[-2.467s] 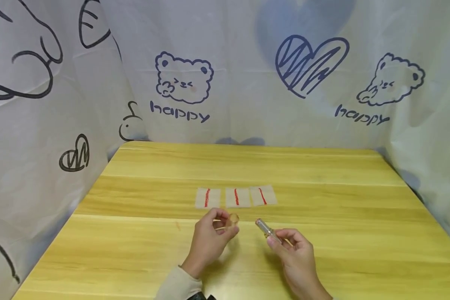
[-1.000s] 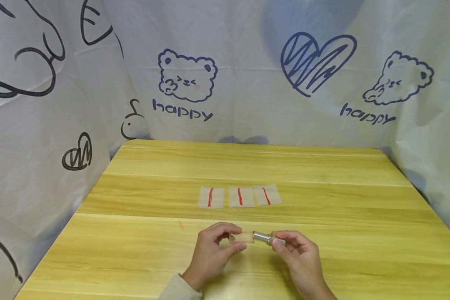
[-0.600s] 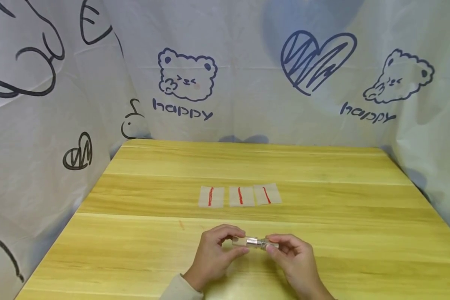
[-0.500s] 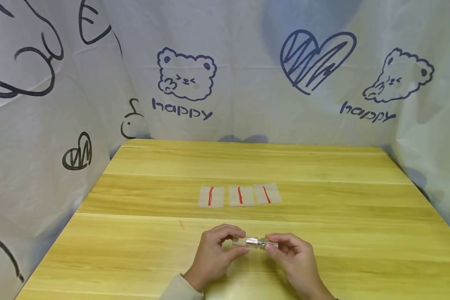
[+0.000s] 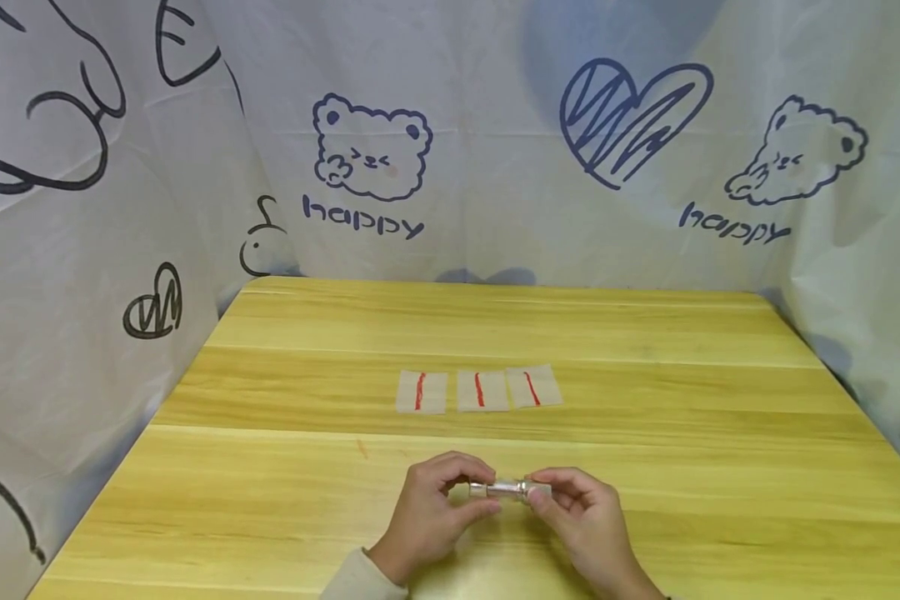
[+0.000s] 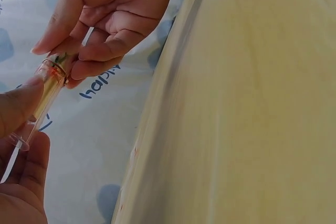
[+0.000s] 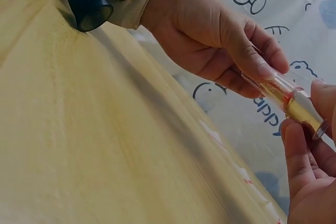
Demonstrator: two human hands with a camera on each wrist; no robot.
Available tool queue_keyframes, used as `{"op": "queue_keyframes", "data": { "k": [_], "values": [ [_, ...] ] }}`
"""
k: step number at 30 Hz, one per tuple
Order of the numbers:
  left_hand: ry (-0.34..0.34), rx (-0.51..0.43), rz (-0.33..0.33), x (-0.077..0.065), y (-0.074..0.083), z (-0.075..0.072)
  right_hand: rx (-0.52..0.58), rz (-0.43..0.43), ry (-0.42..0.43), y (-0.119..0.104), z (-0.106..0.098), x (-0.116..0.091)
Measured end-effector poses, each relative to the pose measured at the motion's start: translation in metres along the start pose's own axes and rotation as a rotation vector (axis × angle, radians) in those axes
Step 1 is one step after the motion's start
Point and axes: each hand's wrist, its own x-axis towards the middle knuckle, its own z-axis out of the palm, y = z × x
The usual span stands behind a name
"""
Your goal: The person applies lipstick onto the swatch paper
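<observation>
Over the table's near half, a lipstick lies level between my two hands. My left hand (image 5: pixel 437 510) pinches its clear cap (image 7: pixel 274 86) between thumb and fingers. The lipstick's base (image 7: pixel 303 109), shiny gold in the right wrist view, is gripped by my right hand (image 5: pixel 591 518). The cap sits over the silvery lipstick tube (image 5: pixel 504 489), its rim meeting the base near my right fingertips. In the left wrist view, a reddish ring shows through the clear cap (image 6: pixel 50 90). Fingers hide both outer ends in part.
Beyond the hands, three small pale paper pieces, the left (image 5: pixel 432 392), middle (image 5: pixel 465 392) and right (image 5: pixel 543 385), lie in a row, each with a red stroke. White sheets with drawings (image 5: pixel 371 150) stand behind and beside the wooden table (image 5: pixel 270 500).
Both hands have come together from apart. The lipstick tube has slid leftward into the clear cap, deeper than half a second ago. The paper pieces stay in place.
</observation>
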Motion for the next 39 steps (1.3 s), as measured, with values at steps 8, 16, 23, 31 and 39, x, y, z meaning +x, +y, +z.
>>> {"op": "queue_keyframes", "data": {
  "k": [8, 16, 23, 31, 39],
  "values": [
    [-0.018, -0.019, 0.01, -0.001, -0.001, 0.002, -0.015, 0.047, 0.014, 0.001, 0.001, 0.002],
    [-0.02, -0.016, 0.009, -0.001, -0.002, 0.003, 0.0, 0.043, 0.008, 0.001, 0.003, 0.001],
    [-0.031, -0.019, -0.001, -0.002, -0.002, 0.001, -0.029, 0.103, -0.072, -0.002, -0.001, 0.002],
    [-0.051, -0.014, 0.004, 0.001, -0.003, -0.003, 0.062, 0.257, -0.278, -0.005, -0.009, 0.007],
    [-0.145, 0.032, -0.035, 0.01, 0.003, -0.005, 0.111, 0.355, -0.451, -0.005, -0.019, 0.012]
  ]
}}
